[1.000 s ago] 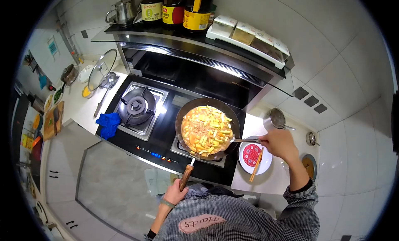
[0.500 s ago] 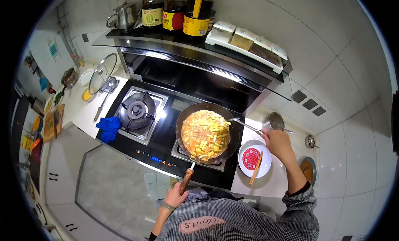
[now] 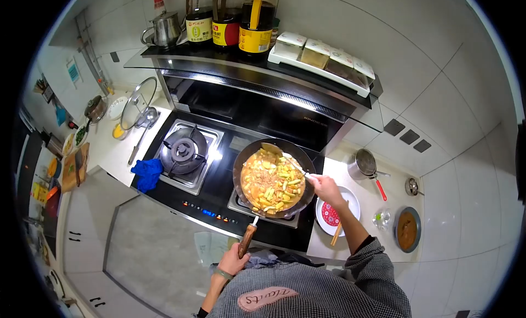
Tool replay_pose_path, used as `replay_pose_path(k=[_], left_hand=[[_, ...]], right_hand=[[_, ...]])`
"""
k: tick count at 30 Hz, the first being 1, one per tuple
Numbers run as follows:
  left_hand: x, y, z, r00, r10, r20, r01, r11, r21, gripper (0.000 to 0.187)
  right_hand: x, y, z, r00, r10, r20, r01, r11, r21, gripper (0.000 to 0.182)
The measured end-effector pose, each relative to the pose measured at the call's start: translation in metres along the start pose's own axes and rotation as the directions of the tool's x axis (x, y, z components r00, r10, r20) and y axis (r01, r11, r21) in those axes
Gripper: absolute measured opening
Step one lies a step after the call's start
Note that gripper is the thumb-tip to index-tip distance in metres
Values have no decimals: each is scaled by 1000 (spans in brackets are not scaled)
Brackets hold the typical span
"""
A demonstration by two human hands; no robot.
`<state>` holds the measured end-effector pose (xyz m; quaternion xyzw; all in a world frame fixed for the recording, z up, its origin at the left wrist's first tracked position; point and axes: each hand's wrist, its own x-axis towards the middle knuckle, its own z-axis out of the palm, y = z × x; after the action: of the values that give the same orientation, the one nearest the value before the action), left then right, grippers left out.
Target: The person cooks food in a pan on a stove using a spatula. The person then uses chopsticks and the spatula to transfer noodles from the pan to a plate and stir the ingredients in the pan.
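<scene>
A dark wok [image 3: 303, 155] on the right burner holds yellow-green chopped pieces in orange-brown sauce [image 3: 267, 182]. My left hand [image 3: 232, 261] is closed around its wooden handle [image 3: 247, 241], near the stove's front edge. My right hand [image 3: 327, 190] grips a spatula [image 3: 296, 165] by the handle, over the wok's right rim. The spatula's head rests among the food at the far side, partly coated in sauce. Just right of the wok, below my right forearm, sits a white bowl [image 3: 355, 202] with a red patterned bottom and chopsticks [image 3: 336, 234] across it.
Left of the wok are a bare burner [image 3: 184, 149], a blue cloth [image 3: 147, 174], a ladle [image 3: 143, 133] and a glass lid [image 3: 138, 103]. To the right stand a small pot [image 3: 361, 163] with a red handle and a dish of brown sauce [image 3: 407, 230]. Sauce bottles [image 3: 255, 39] line the shelf above.
My right hand has moved left and a little down, pushing the spatula's head to the wok's far side. The left hand stays on the wok handle. The view has shifted slightly.
</scene>
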<state>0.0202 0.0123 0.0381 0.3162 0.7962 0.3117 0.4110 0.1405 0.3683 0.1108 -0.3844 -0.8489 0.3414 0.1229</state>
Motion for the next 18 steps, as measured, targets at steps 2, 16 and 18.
replay_pose_path(k=[2, 16, 18], left_hand=[[-1, 2, -1, 1000, -18, 0, 18, 1000, 10, 48], [-2, 4, 0, 998, 52, -24, -51, 998, 23, 45], [-2, 6, -2, 999, 42, -14, -42, 999, 17, 45]], right_hand=[[-4, -4, 14, 995, 63, 72, -65, 998, 22, 27], [-79, -23, -88, 914, -332, 232, 405, 759, -510, 25], [-91, -40, -116, 953, -250, 172, 304, 813, -497, 21]])
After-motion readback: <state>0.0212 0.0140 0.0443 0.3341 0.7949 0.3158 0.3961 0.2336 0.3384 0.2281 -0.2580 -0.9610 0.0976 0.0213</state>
